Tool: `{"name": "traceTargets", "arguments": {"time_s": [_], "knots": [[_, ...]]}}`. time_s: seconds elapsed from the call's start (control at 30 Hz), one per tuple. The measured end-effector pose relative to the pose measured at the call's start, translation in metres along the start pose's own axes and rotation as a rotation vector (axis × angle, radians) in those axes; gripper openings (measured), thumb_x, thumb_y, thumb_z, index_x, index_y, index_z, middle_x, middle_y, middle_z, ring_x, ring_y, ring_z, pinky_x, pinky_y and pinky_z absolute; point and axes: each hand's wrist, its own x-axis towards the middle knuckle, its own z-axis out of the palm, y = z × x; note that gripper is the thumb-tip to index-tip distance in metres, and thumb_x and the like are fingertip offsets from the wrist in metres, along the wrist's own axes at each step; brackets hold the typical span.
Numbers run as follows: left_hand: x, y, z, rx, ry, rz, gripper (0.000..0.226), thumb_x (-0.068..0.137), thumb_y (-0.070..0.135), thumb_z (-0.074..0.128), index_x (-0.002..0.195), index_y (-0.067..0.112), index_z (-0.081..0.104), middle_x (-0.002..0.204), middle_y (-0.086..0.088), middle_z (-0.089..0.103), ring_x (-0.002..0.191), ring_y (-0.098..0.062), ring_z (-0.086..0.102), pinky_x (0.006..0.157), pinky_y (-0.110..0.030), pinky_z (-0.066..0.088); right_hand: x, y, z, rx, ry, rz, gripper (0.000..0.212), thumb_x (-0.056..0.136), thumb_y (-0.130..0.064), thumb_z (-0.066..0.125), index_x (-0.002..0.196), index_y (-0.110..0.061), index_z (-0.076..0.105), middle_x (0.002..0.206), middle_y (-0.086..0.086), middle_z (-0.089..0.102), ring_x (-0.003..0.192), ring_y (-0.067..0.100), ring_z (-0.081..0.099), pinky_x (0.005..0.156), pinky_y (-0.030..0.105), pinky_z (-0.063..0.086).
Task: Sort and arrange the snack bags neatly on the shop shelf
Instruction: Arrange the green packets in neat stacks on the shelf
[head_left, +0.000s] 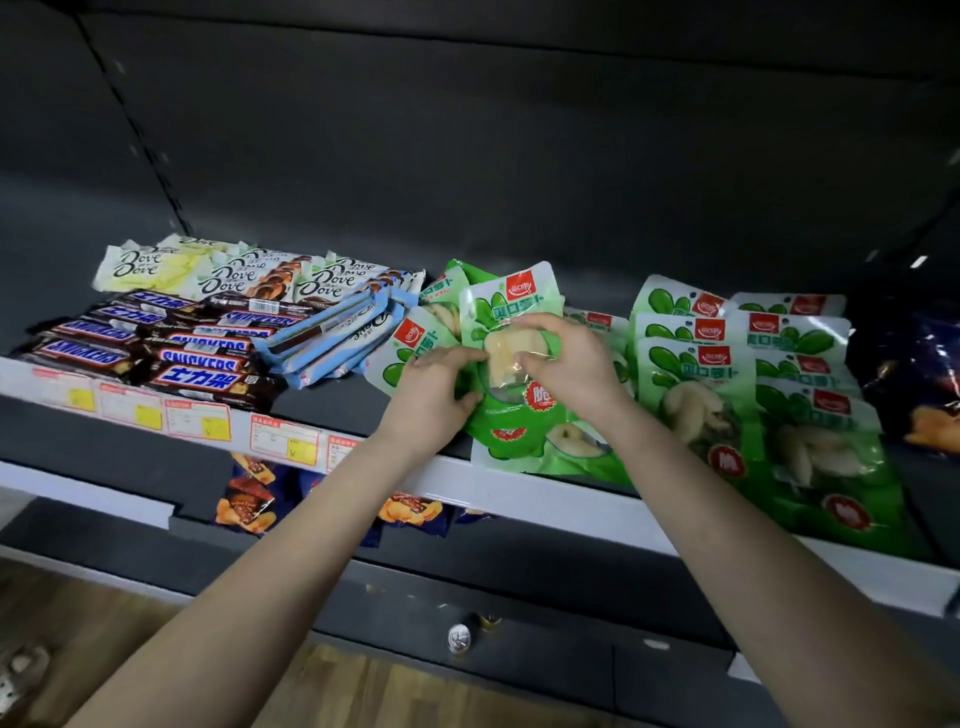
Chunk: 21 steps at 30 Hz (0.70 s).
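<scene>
A loose pile of green-and-white snack bags lies in the middle of the dark shop shelf (332, 410). The top bag (511, 306) is tilted up, and both hands are on it. My left hand (434, 389) grips its left edge, thumb curled under. My right hand (569, 358) pinches the clear window at its middle. Another green bag (410, 348) pokes out to the left under my left hand, and one more (540, 447) lies under the pile by the front rail. To the right, several green bags (691, 374) lie in two overlapping rows.
Snickers bars (171, 358), Dove chocolate bars (234, 275) and pale blue bars (332, 338) fill the shelf's left half. A dark blue chip bag (914, 374) sits at far right. Price tags (283, 439) line the white front rail. More chip bags (249, 499) lie on the shelf below.
</scene>
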Motion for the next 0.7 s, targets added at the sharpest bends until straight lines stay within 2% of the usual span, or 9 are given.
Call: {"name": "traceTargets", "arguments": {"time_s": [0.1, 0.2, 0.3, 0.4, 0.5, 0.53, 0.6, 0.63, 0.7], "knots": [[-0.002, 0.002, 0.001, -0.006, 0.023, 0.048, 0.046, 0.083, 0.008, 0.066, 0.127, 0.016, 0.054, 0.127, -0.006, 0.057, 0.122, -0.026, 0.046, 0.107, -0.04, 0.031, -0.014, -0.003, -0.001, 0.001, 0.051, -0.054, 0.042, 0.081, -0.003, 0.067, 0.117, -0.024, 0.065, 0.109, -0.002, 0.05, 0.093, 0.006, 0.049, 0.071, -0.007, 0.03], [-0.003, 0.01, 0.001, -0.061, 0.055, 0.108, 0.049, 0.084, 0.008, 0.064, 0.13, 0.013, 0.05, 0.135, -0.008, 0.051, 0.125, -0.028, 0.045, 0.108, -0.043, 0.031, -0.024, -0.005, -0.01, -0.015, 0.124, -0.076, 0.043, 0.083, -0.004, 0.066, 0.123, -0.021, 0.062, 0.11, -0.001, 0.046, 0.102, 0.01, 0.048, 0.09, 0.006, 0.033], [-0.002, 0.022, 0.003, -0.119, 0.099, 0.14, 0.053, 0.087, 0.016, 0.062, 0.136, 0.014, 0.042, 0.14, -0.007, 0.046, 0.127, -0.026, 0.043, 0.109, -0.041, 0.032, -0.034, -0.003, -0.027, -0.015, 0.214, -0.075, 0.043, 0.085, -0.006, 0.065, 0.126, -0.017, 0.059, 0.12, 0.009, 0.049, 0.11, 0.013, 0.049, 0.098, 0.014, 0.034], [-0.001, 0.038, 0.007, -0.168, 0.137, 0.168, 0.058, 0.088, 0.022, 0.063, 0.14, 0.015, 0.037, 0.137, -0.006, 0.05, 0.122, -0.023, 0.047, 0.103, -0.031, 0.035, -0.045, 0.004, -0.044, -0.007, 0.25, -0.067, 0.044, 0.085, -0.007, 0.066, 0.127, -0.016, 0.058, 0.129, 0.011, 0.046, 0.115, 0.008, 0.044, 0.096, 0.0, 0.024], [-0.005, 0.058, 0.015, -0.138, 0.09, 0.203, 0.064, 0.086, 0.028, 0.065, 0.141, 0.015, 0.033, 0.129, -0.011, 0.057, 0.115, -0.03, 0.052, 0.1, -0.037, 0.039, -0.059, 0.016, -0.06, -0.02, 0.242, -0.045, 0.042, 0.085, -0.013, 0.067, 0.127, -0.019, 0.06, 0.136, 0.009, 0.044, 0.121, -0.009, 0.03, 0.094, -0.008, 0.013], [-0.006, 0.064, 0.019, -0.12, 0.071, 0.225, 0.066, 0.085, 0.028, 0.066, 0.141, 0.015, 0.033, 0.126, -0.012, 0.058, 0.114, -0.031, 0.053, 0.101, -0.037, 0.037, -0.063, 0.02, -0.065, -0.005, 0.231, -0.029, 0.042, 0.086, -0.015, 0.067, 0.126, -0.023, 0.06, 0.139, 0.007, 0.042, 0.124, -0.011, 0.025, 0.099, -0.003, 0.014], [-0.009, 0.076, 0.026, -0.107, 0.032, 0.251, 0.069, 0.084, 0.029, 0.068, 0.142, 0.017, 0.033, 0.127, -0.013, 0.058, 0.116, -0.029, 0.052, 0.106, -0.04, 0.032, -0.071, 0.028, -0.076, 0.041, 0.212, 0.016, 0.041, 0.085, -0.017, 0.068, 0.124, -0.03, 0.06, 0.143, -0.002, 0.037, 0.133, 0.0, 0.026, 0.11, 0.013, 0.018], [-0.01, 0.082, 0.031, -0.106, 0.012, 0.259, 0.07, 0.083, 0.028, 0.069, 0.142, 0.017, 0.033, 0.13, -0.013, 0.057, 0.119, -0.029, 0.05, 0.108, -0.042, 0.031, -0.075, 0.032, -0.083, 0.068, 0.211, 0.023, 0.041, 0.084, -0.016, 0.068, 0.122, -0.031, 0.061, 0.139, -0.008, 0.038, 0.13, -0.001, 0.03, 0.11, 0.014, 0.021], [-0.01, 0.091, 0.039, -0.09, -0.031, 0.278, 0.07, 0.082, 0.025, 0.07, 0.142, 0.018, 0.034, 0.134, -0.011, 0.054, 0.124, -0.028, 0.047, 0.11, -0.042, 0.029, -0.084, 0.042, -0.096, 0.103, 0.225, 0.002, 0.043, 0.083, -0.012, 0.069, 0.12, -0.03, 0.062, 0.123, -0.017, 0.044, 0.112, -0.017, 0.038, 0.095, -0.001, 0.029]]}}
